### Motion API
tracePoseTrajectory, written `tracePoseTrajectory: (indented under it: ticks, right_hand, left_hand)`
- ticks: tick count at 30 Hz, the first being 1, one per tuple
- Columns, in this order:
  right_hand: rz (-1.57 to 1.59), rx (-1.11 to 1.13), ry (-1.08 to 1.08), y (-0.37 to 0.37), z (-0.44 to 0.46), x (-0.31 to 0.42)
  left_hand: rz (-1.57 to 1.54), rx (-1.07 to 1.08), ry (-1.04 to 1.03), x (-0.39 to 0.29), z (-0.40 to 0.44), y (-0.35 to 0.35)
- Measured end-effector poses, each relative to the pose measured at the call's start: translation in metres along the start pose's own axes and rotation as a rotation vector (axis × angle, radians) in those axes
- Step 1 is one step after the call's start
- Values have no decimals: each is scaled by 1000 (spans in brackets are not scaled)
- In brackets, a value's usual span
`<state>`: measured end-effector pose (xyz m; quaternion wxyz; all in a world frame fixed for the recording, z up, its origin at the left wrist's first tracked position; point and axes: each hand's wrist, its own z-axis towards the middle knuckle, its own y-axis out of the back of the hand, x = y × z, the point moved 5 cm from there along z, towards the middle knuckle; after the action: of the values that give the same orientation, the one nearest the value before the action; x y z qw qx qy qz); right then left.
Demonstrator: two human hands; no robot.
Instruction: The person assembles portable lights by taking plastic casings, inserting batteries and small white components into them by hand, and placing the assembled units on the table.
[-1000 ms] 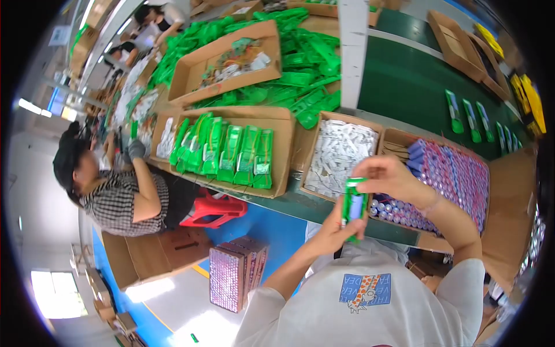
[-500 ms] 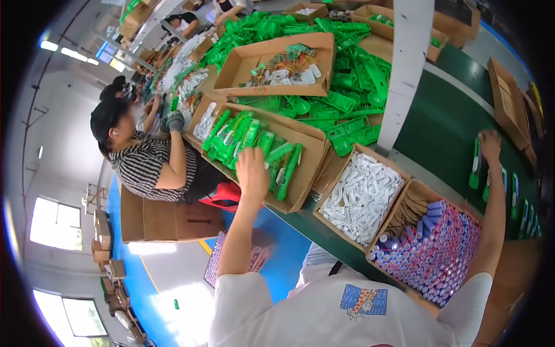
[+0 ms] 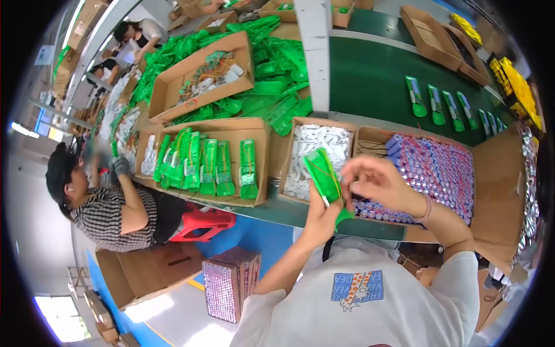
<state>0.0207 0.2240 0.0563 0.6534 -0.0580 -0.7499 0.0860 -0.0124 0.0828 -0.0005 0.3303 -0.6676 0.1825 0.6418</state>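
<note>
My left hand [image 3: 322, 220] grips a green plastic casing [image 3: 321, 173] with thin wires in it. The casing is tilted, above the box of white parts. My right hand [image 3: 378, 182] is at the casing's right side with its fingers partly curled and apart; whether the fingertips touch the casing is unclear. To the left, a cardboard box [image 3: 263, 162] holds several upright green casings [image 3: 208, 165]. Just behind my hands lie small white plastic parts [image 3: 306, 141] in a box. Purple battery cells [image 3: 430, 173] with red wires fill the box on the right.
Finished-looking green units [image 3: 415, 97] lie in a row on the green table [image 3: 370, 75]. A large heap of green casings [image 3: 277, 58] and a box of circuit boards [image 3: 202, 81] are behind. A white post [image 3: 314, 52] stands upright. A co-worker [image 3: 110, 196] sits at left.
My left hand has moved from the box of casings to in front of me, now with a casing. My right hand has left the green units and come beside it. The view has turned right.
</note>
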Motion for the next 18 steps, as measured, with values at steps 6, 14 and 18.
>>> tracePoseTrajectory:
  ticks: [6, 14, 18]
  right_hand:
    - [-823, -407, 468, -15, -14, 17]
    - [-785, -368, 406, -18, -8, 1]
    - [-961, -320, 566, -30, -9, -8]
  left_hand:
    - [-190, 3, 6, 7, -8, -7]
    - [29, -33, -58, 12, -6, -1]
    - [-34, -117, 56, 22, -4, 8]
